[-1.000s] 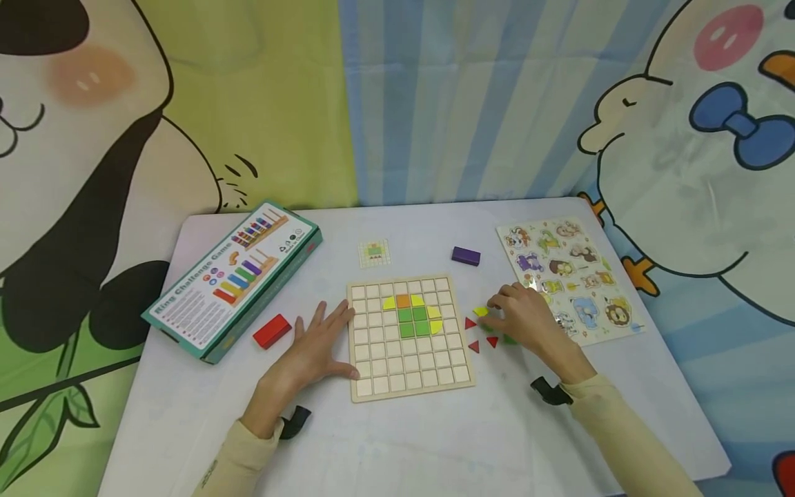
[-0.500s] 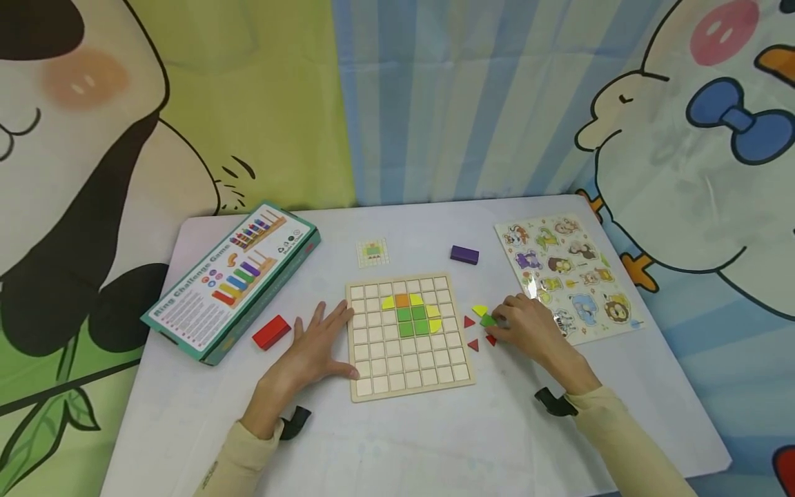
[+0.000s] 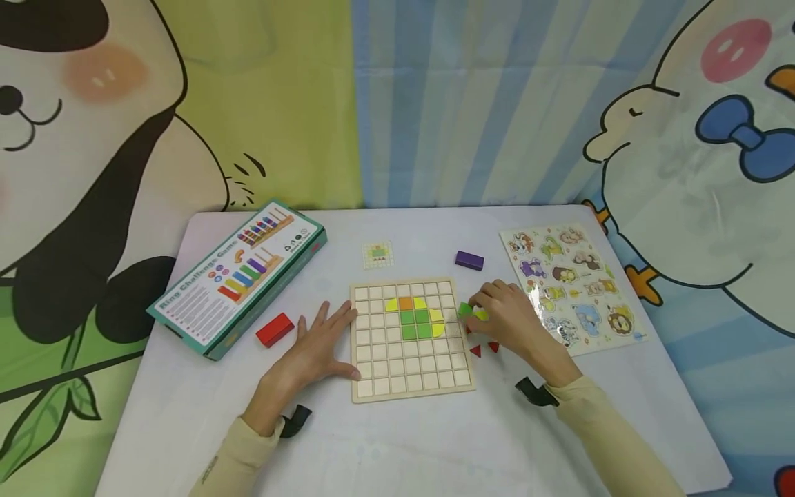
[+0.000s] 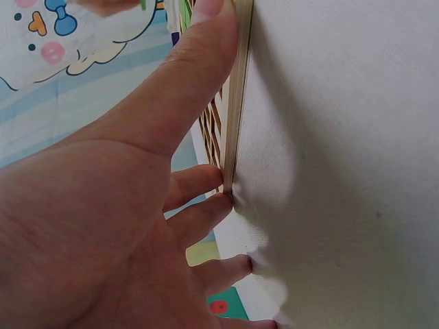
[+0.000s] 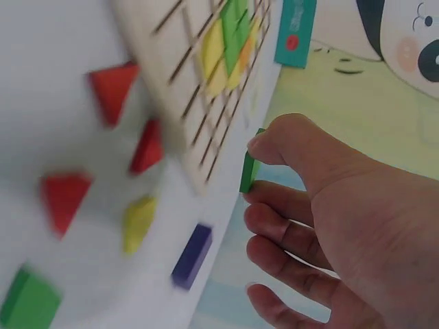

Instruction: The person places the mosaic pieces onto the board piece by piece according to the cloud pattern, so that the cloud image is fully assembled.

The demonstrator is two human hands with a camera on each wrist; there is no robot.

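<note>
A: Right hand (image 3: 509,324), what are the fingers doing?

B: Thumb and forefinger pinch a small green piece (image 3: 465,310), clamped on it. The right wrist view shows the thumb tip on one face of the green piece (image 5: 250,171) and the other fingers (image 5: 281,223) loosely curled below, holding nothing.

A: Where is the piece?

B: At the right edge of the wooden grid board (image 3: 410,386), about level with the upper rows. Can't tell if it touches the board or is lifted.

A: Left hand (image 3: 317,348)?

B: Flat on the table (image 3: 397,449), fingers straight and spread apart. It holds nothing. The left wrist view has the thumb (image 4: 185,82) lying along the board's left edge (image 4: 236,103) and two fingertips touching that same edge lower down.

A: Board contents?

B: Green squares (image 3: 415,323) in the middle, an orange square (image 3: 405,302) above them, yellow curved bits (image 3: 390,304) at the sides. All in the upper middle cells.

A: Loose pieces?

B: Red triangles (image 3: 485,348) on the table just off the board's right edge, beside the right hand. A yellow piece (image 3: 480,315) right by the fingertips, partly hidden.

A: Anything else?

B: Purple block (image 3: 468,260) toward the far edge, beyond the board's far right corner. Small pattern card (image 3: 377,254) just past the board's far edge. Red block (image 3: 275,329) left of the left hand. Teal game box (image 3: 239,276) toward the table's far left corner. Animal puzzle board (image 3: 574,286) along the right edge.
</note>
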